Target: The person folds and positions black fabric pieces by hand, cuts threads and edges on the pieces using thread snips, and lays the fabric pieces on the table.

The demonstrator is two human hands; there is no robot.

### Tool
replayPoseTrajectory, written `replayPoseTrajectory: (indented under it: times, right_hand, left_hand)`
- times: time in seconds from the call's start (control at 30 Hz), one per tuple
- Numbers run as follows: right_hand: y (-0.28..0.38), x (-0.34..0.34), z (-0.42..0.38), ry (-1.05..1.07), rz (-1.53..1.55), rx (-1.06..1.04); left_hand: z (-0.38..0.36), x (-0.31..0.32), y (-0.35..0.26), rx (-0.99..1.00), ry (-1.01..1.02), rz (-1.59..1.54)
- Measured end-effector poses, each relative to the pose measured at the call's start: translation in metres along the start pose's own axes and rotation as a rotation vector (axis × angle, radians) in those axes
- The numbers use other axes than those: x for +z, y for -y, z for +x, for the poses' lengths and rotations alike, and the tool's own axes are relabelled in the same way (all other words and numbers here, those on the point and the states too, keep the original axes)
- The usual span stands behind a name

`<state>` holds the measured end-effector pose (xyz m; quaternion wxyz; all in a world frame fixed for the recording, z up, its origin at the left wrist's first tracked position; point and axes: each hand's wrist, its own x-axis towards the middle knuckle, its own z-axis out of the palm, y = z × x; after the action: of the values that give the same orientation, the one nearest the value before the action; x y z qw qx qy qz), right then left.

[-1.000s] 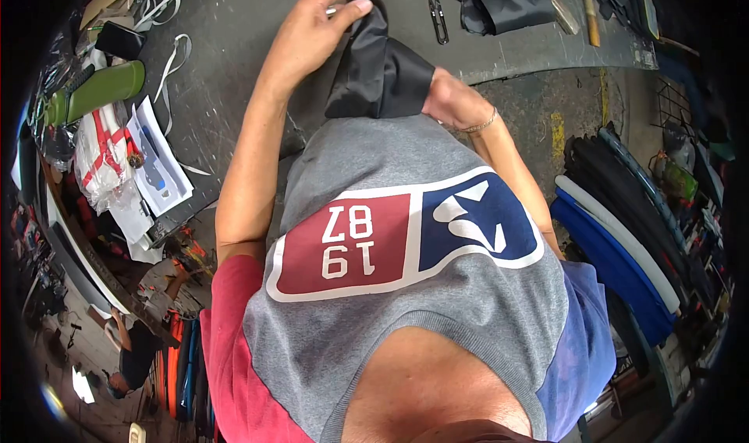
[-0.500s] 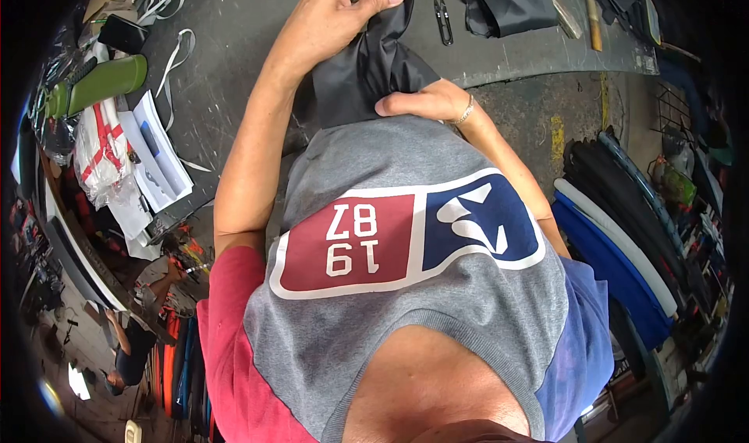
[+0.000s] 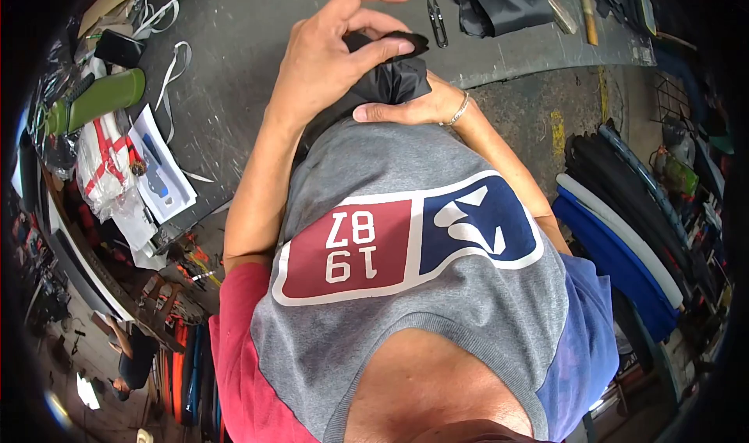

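A piece of black fabric (image 3: 404, 83) is bunched between my two hands, close to my chest at the near edge of the table. My left hand (image 3: 331, 57) pinches its upper edge between thumb and fingers, the index finger stretched out above it. From the right, my right hand (image 3: 417, 108) grips the lower part, thumb lying along the near side; its other fingers are hidden behind the cloth. Just beyond lie small black thread snips (image 3: 437, 23) on the dark table (image 3: 226, 76). More black fabric pieces (image 3: 507, 6) rest to their right.
Left on the table are a green bottle (image 3: 101, 100), a black phone-like object (image 3: 119, 49), printed papers (image 3: 165, 174) and a white strap (image 3: 170, 76). A wooden stick (image 3: 587, 12) lies far right. Fabric rolls (image 3: 624, 244) stand at right. Another person (image 3: 134, 357) is at lower left.
My left hand has come down toward my body, bringing the fabric's upper edge lower. The cloth, stretched out before, is now bunched up. My right hand has shifted slightly left.
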<state>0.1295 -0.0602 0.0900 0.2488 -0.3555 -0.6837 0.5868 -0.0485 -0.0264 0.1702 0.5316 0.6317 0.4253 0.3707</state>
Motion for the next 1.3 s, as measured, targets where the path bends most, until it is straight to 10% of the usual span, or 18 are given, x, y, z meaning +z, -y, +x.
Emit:
replayPoseTrajectory:
  times: [0.2, 0.47, 0.57, 0.67, 0.77, 0.93, 1.3]
  right_hand:
    - [0.013, -0.008, -0.012, -0.026, -0.129, -0.016]
    - [0.022, -0.017, -0.04, -0.15, -0.09, -0.073]
    - [0.043, -0.031, -0.051, 0.095, -0.312, 0.295]
    - [0.03, -0.025, -0.06, -0.262, -0.178, -0.133]
    - [-0.003, -0.048, -0.041, -0.5, 0.119, 0.114]
    - [-0.103, -0.071, 0.001, -0.855, -0.637, 0.308]
    - [-0.11, -0.099, -0.003, -0.645, -0.898, 0.285]
  left_hand:
    - [-0.015, -0.004, 0.01, 0.21, 0.0, 0.109]
    - [-0.027, -0.012, 0.013, 0.006, -0.097, -0.166]
    - [-0.022, -0.018, 0.034, -0.058, -0.234, -0.207]
    - [-0.022, -0.033, 0.049, -0.081, -0.337, -0.18]
    - [-0.024, -0.029, 0.046, -0.121, -0.34, -0.157]
    - [-0.025, -0.013, 0.041, -0.193, -0.252, -0.164]
    - [-0.03, -0.003, 0.06, -0.187, -0.171, -0.23]
